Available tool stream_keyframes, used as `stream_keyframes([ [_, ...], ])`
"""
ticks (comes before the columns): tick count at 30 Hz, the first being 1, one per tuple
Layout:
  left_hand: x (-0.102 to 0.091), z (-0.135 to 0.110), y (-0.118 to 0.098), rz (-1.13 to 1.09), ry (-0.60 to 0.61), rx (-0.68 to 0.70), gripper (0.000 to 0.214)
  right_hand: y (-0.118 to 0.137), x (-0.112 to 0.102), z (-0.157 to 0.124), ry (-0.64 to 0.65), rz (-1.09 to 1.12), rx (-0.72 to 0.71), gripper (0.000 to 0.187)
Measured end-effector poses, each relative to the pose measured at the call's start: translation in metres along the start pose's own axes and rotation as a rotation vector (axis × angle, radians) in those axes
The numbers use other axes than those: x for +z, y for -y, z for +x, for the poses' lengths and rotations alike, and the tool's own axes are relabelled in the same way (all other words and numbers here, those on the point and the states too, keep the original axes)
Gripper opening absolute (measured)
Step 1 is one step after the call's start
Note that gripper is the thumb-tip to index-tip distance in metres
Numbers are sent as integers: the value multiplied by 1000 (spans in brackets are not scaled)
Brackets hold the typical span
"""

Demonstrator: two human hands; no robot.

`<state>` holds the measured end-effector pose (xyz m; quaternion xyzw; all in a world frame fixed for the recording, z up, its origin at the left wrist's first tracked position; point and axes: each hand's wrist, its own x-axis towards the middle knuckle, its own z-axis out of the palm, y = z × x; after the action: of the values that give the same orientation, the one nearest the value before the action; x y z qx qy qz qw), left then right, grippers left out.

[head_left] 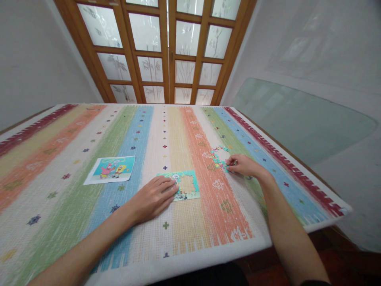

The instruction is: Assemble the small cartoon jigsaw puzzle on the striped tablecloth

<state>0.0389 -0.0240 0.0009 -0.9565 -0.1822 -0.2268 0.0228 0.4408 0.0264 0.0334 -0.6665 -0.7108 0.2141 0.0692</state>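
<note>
A partly assembled jigsaw puzzle lies flat near the middle of the table, its teal border in place around a bare tan patch. My left hand rests on its left side with fingers stretched out, covering part of it. To the right, loose puzzle pieces lie in a ring-shaped scatter. At the right edge of that scatter, my right hand has thumb and fingers pinched together, with a small greenish puzzle piece partly showing between them. A printed picture sheet of cartoon figures lies left of the puzzle.
A striped, patterned cloth covers the table, with its near edge just in front of me. Wooden doors with glass panes stand beyond the far edge. A pale glass panel leans by the right wall.
</note>
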Motion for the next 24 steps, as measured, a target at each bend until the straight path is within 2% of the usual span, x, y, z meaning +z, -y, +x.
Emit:
stream_keyframes([
  [8, 1, -1, 0, -17, -6, -12, 31, 3, -1, -1, -16, -31, -84, 12],
  [18, 1, -2, 0, -27, 2, -20, 31, -2, 1, -2, -30, 46, -163, 11],
  [24, 1, 0, -1, 2, 3, -20, 31, -3, 0, -2, -21, 82, -157, 12],
])
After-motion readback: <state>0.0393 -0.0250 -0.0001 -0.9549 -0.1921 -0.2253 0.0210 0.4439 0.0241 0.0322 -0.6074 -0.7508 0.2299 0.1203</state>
